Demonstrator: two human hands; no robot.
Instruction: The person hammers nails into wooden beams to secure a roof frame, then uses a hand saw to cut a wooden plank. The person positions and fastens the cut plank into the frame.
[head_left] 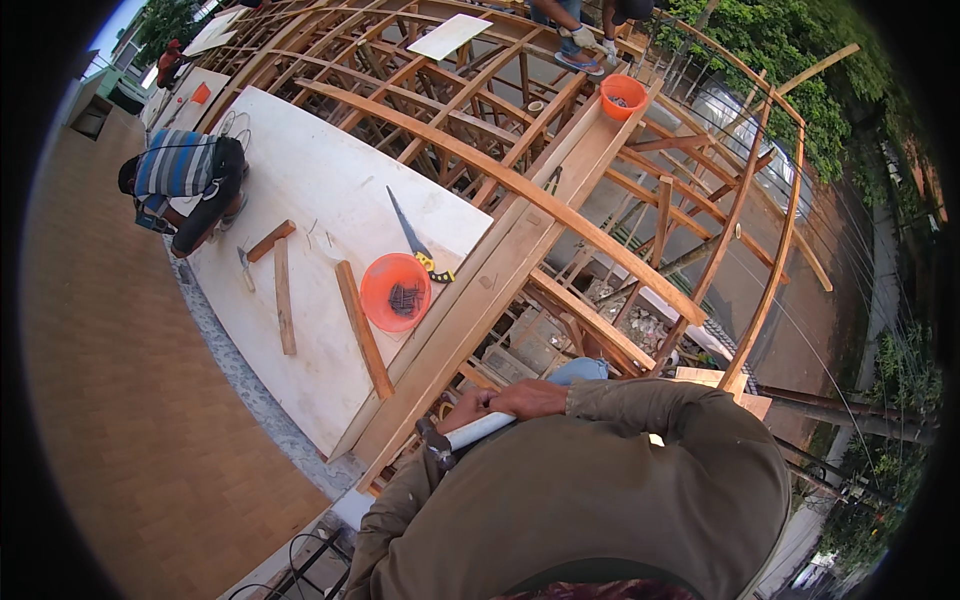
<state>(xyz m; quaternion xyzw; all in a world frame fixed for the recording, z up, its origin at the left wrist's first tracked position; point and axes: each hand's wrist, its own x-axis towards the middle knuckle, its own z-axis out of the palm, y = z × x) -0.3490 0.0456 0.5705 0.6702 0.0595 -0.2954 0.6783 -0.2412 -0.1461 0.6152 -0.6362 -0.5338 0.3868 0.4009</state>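
My left hand and my right hand meet close in front of my body, fingers curled in. Whatever they hold is too small or hidden to make out. Just below them a hammer with a dark head and pale handle lies against my body; no fingers show around it. Ahead of my hands, an orange bucket with nails in it stands on the white board. Beside the bucket lie a handsaw with a yellow-black handle and a wooden strip.
A wide wooden beam runs past my hands, bearing a second orange bucket. Open wooden framing drops away on the right. More wood pieces and another hammer lie left. A co-worker crouches there; another's gloved hands show far off.
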